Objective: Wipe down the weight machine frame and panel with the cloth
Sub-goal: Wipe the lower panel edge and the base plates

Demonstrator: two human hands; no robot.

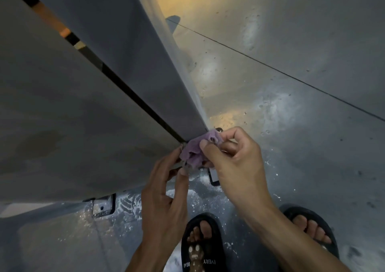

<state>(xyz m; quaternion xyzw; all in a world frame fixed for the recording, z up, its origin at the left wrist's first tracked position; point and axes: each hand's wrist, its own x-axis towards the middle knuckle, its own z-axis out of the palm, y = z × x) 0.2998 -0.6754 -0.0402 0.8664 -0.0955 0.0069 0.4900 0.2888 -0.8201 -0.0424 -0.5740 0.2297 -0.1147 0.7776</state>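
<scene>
Head view: both grips, right hand (pixel 235 153) and left hand (pixel 166 180), pinch my cloth (pixel 192 152); bunched, it probably misses the panel (pixel 73 115) seam above.

Floor (pixel 291 42): grey, smooth concrete, glossy with light patches; thin dark joint line (pixel 270 65) running diagonally across it; white specks and scuffs near the bottom.
On it: base of grey machine panel (pixel 73 126); metal foot bracket (pixel 103 206) with bolt holes, lower left; second bracket (pixel 214 176) at the frame corner, partly hidden; two feet in black sandals (pixel 203 248), lower centre and right.
</scene>
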